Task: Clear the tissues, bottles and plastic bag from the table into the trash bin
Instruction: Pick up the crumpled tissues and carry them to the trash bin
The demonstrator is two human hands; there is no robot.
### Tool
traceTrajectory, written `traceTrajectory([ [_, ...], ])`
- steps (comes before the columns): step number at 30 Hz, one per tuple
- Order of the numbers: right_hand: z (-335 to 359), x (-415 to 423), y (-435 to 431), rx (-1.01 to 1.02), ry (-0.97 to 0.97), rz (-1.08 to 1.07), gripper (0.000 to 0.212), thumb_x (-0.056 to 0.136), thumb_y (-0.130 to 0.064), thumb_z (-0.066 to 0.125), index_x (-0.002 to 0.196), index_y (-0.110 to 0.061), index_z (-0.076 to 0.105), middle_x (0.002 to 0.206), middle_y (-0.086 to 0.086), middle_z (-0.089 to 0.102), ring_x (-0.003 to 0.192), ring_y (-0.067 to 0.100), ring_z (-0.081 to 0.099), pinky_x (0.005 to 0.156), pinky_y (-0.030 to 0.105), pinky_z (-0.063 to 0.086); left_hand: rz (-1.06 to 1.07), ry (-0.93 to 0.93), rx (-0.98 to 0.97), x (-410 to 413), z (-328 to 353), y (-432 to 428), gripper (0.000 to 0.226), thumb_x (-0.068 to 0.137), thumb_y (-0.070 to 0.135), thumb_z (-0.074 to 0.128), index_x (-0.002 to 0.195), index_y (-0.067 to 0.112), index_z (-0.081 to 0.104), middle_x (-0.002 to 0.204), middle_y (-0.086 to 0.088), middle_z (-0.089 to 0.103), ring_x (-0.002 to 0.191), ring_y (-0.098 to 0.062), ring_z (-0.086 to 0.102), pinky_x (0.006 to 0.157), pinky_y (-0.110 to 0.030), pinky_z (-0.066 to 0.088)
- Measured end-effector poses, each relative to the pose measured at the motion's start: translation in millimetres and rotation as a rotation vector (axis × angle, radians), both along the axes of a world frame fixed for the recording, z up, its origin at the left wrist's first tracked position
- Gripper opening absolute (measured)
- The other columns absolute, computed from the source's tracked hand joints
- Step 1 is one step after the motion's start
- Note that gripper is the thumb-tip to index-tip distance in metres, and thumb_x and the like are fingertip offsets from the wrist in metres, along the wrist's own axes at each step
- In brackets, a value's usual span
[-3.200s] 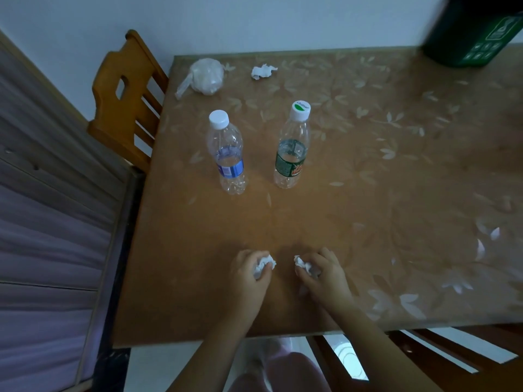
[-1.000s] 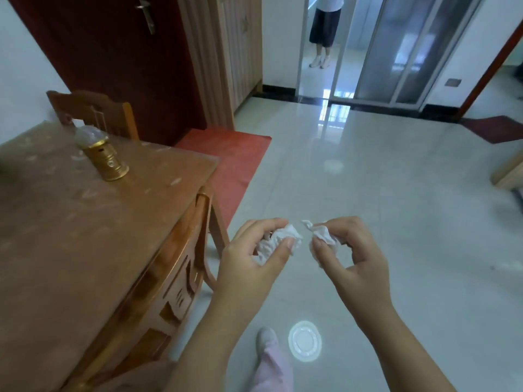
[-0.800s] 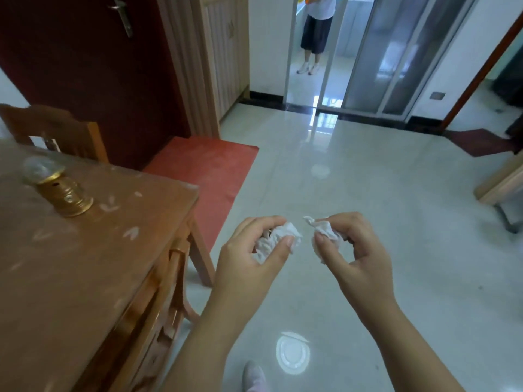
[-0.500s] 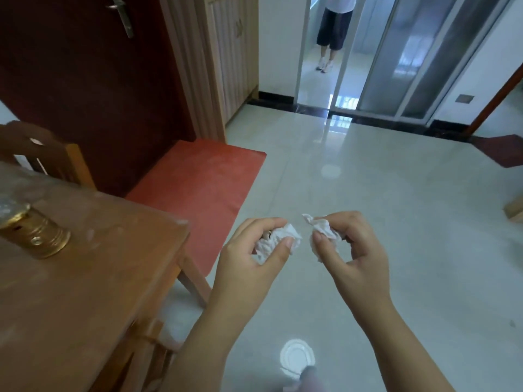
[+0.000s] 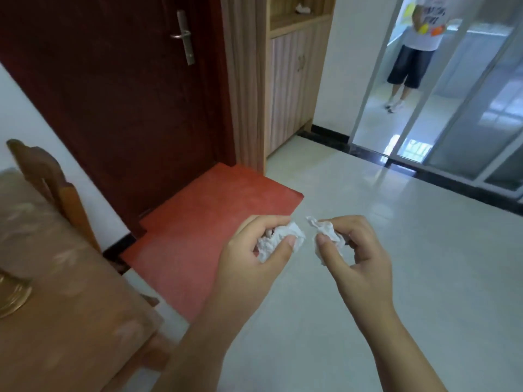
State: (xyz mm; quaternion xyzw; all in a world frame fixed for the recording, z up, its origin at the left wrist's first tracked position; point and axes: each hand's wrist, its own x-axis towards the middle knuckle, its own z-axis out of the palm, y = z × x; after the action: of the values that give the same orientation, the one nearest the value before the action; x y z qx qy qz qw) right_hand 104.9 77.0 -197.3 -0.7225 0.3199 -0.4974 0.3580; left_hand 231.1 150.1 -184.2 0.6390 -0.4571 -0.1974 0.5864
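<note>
Carrying tissues clear of the table [image 5: 56, 306], over the tiled floor [image 5: 424, 278]: first wad [image 5: 278, 241] pinched between thumb and curled fingers of the left hand [image 5: 249, 258], second wad [image 5: 328, 236] likewise in the right hand [image 5: 359, 261]. Trash bin nowhere in view; next, probably finding it, then releasing both above it.

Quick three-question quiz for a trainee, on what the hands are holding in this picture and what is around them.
1. True or false: the left hand is empty.
2. What does the right hand pinch? A bottle; B tissue; C plastic bag.
3. Short answer: what colour is the mat on the floor by the door?
Key: 1 false, it grips a second tissue; 2 B; 3 red.
</note>
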Motion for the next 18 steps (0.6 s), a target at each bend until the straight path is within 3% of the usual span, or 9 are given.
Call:
traceTrajectory([
  [5, -2, 59, -67, 0.028, -0.007, 0.177, 0.004, 0.076, -0.023, 0.061, 0.077, -0.026, 0.061, 0.081, -0.010, 0.058, 0.073, 0.014, 0.055, 0.066, 0.019, 0.042, 0.157, 0.009, 0.072, 48, -11, -45, 0.024, 0.079, 0.014, 0.068, 0.087, 0.036, 0.064, 0.093, 0.011, 0.065, 0.085, 0.003, 0.060, 0.074, -0.009, 0.043],
  [9, -5, 124, -124, 0.005, 0.011, 0.255, 0.018, 0.074, -0.012, 0.063, 0.079, -0.029, 0.061, 0.079, -0.012, 0.058, 0.075, 0.009, 0.055, 0.068, 0.010, 0.038, 0.241, -0.008, 0.049, 105, -15, -98, 0.016, 0.074, 0.025, 0.063, 0.088, 0.034, 0.063, 0.093, 0.009, 0.065, 0.086, 0.002, 0.060, 0.075, -0.009, 0.044],
  [14, 3, 213, -193, -0.038, 0.050, 0.294, 0.013, 0.075, -0.015, 0.063, 0.080, -0.026, 0.062, 0.081, -0.008, 0.061, 0.077, 0.007, 0.056, 0.067, 0.009, 0.038, 0.287, -0.041, 0.027, 189, -9, -163, 0.016, 0.073, 0.028, 0.061, 0.087, 0.037, 0.061, 0.092, 0.013, 0.065, 0.086, 0.005, 0.058, 0.071, -0.004, 0.041],
  [18, 17, 289, -240, -0.086, 0.071, 0.391, 0.008, 0.077, -0.017, 0.063, 0.083, -0.021, 0.064, 0.084, -0.006, 0.061, 0.080, 0.007, 0.057, 0.069, 0.010, 0.040, 0.395, -0.108, -0.010, 258, -2, -198, 0.020, 0.073, 0.048, 0.055, 0.091, 0.041, 0.060, 0.093, 0.018, 0.064, 0.089, 0.005, 0.058, 0.073, -0.006, 0.041],
])
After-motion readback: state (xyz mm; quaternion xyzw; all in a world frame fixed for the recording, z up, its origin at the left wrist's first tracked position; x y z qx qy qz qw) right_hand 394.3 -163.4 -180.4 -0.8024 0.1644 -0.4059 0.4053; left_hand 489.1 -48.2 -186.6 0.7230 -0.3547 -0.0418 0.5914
